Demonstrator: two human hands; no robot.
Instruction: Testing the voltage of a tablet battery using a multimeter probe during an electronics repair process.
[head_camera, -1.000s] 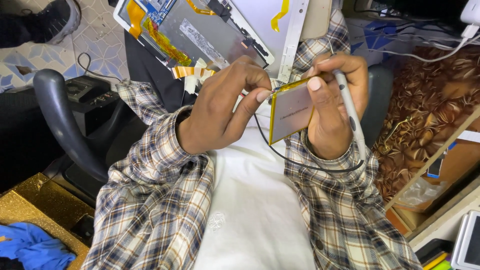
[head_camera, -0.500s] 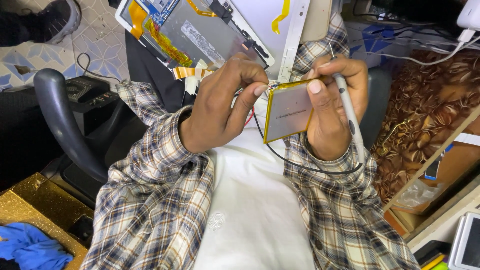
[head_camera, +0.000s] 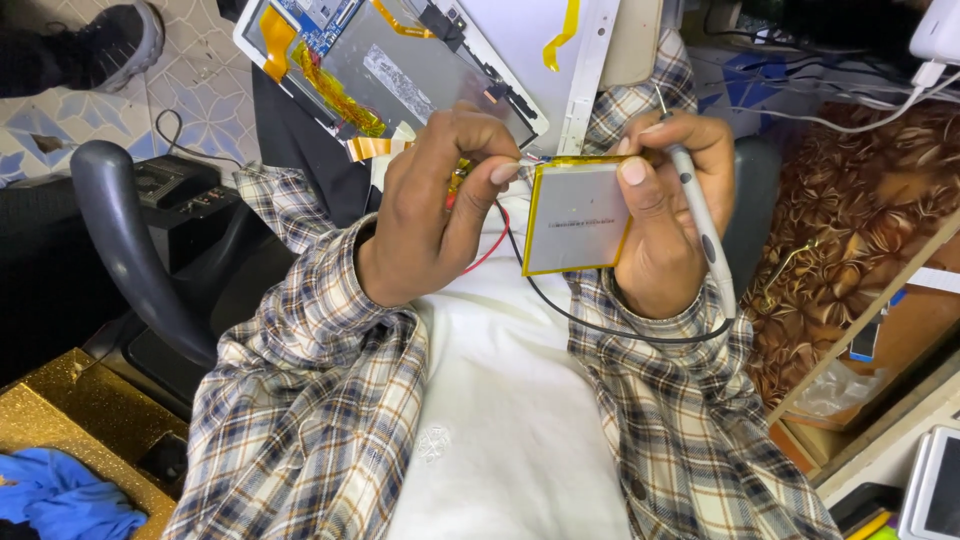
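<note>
Battery (head_camera: 578, 217) now tilted flatter vs 1s ago, R hand (head_camera: 668, 215) clamped on it + iron (head_camera: 700, 225), L hand (head_camera: 440, 205) pinching its wires (head_camera: 520, 166), so lead work is on.

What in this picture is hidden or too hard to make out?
Head view only:
- Where the red and black wires join the flat battery pack: covered by the left hand fingertips.
- Soldering iron tip: tiny, partly behind the right hand.
- Opened tablet: cut off by the top edge.
</note>
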